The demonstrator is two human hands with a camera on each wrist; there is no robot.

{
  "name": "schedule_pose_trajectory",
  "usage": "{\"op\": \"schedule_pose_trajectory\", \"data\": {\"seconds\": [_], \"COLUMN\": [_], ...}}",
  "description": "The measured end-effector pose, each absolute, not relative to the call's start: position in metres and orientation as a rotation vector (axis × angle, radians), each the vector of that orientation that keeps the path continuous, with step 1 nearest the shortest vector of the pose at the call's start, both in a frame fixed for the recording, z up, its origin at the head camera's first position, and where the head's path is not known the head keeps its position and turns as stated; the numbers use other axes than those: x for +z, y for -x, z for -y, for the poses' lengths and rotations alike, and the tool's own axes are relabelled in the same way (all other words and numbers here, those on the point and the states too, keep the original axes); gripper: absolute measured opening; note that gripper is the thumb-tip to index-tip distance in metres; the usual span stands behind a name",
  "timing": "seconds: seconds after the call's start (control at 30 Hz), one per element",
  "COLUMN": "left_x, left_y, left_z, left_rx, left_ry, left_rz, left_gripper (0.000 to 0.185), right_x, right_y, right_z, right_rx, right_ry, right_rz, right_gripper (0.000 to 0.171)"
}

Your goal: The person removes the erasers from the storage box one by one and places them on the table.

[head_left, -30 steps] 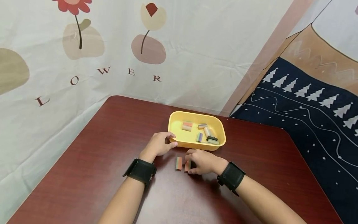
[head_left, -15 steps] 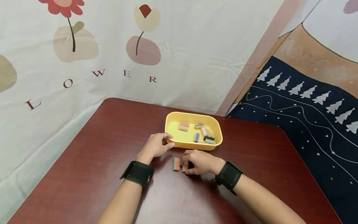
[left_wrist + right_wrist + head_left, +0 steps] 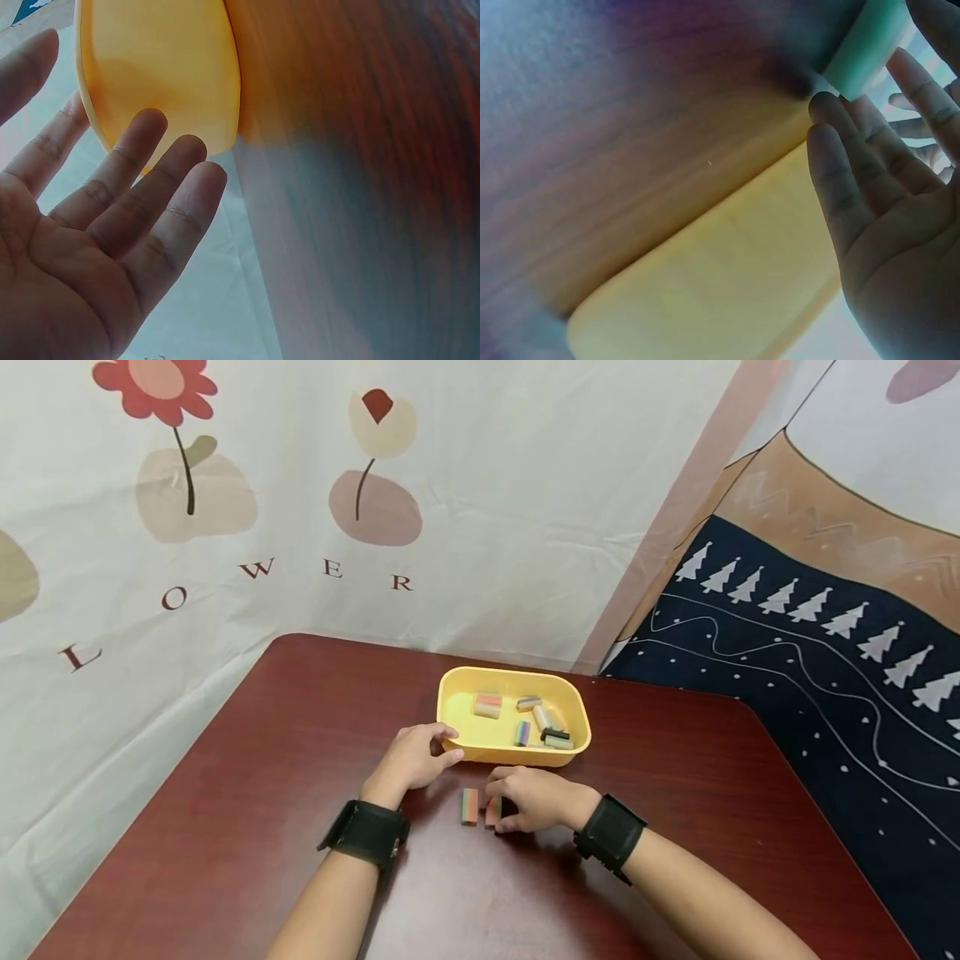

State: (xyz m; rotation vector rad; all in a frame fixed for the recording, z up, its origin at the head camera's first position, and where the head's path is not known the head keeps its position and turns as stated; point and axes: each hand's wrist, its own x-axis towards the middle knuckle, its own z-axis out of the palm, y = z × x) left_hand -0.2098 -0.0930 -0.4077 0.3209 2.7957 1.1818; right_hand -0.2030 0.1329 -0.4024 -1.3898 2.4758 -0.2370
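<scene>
My right hand (image 3: 543,800) pinches a small striped block (image 3: 492,812), orange on top with a green side, between thumb and fingers. Its green face (image 3: 866,49) shows between thumb and fingertips in the right wrist view. Just left of it on the table lies a similar orange-and-green block (image 3: 469,807). At the near left corner of a yellow tub (image 3: 517,757), my left hand (image 3: 408,760) rests with its fingers spread. The left wrist view shows those fingers (image 3: 199,202) fairly straight, overlapping the tub's outer wall.
Inside the tub lie several striped blocks: an orange and tan pair (image 3: 488,705) at left, a purple-and-green one (image 3: 522,733), a black piece (image 3: 555,734) and others at right. The dark red table (image 3: 247,810) meets a printed cloth (image 3: 487,568) at the back.
The head view has shifted slightly. Both hands stay where they were relative to the tub, and the right hand keeps its pinch on the striped block.
</scene>
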Motion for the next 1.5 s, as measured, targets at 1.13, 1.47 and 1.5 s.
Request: {"op": "schedule_pose_trajectory", "data": {"seconds": [1.13,1.47,1.5], "left_x": [-0.408,-0.41,-0.41], "left_y": [0.21,0.206,0.206], "left_z": [0.096,0.091,0.091], "left_rx": [1.229,1.237,1.237], "left_ry": [-0.314,-0.318,-0.315], "left_rz": [-2.8,-2.777,-2.78], "left_gripper": [0.029,0.027,0.027], "right_x": [-0.348,-0.362,-0.362], "right_y": [0.309,0.317,0.318], "right_z": [-0.138,-0.139,-0.138], "right_rx": [0.043,0.199,0.216], "right_ry": [1.124,0.949,0.945], "right_rz": [-2.615,-2.507,-2.503], "right_gripper": [0.019,0.025,0.025]}}
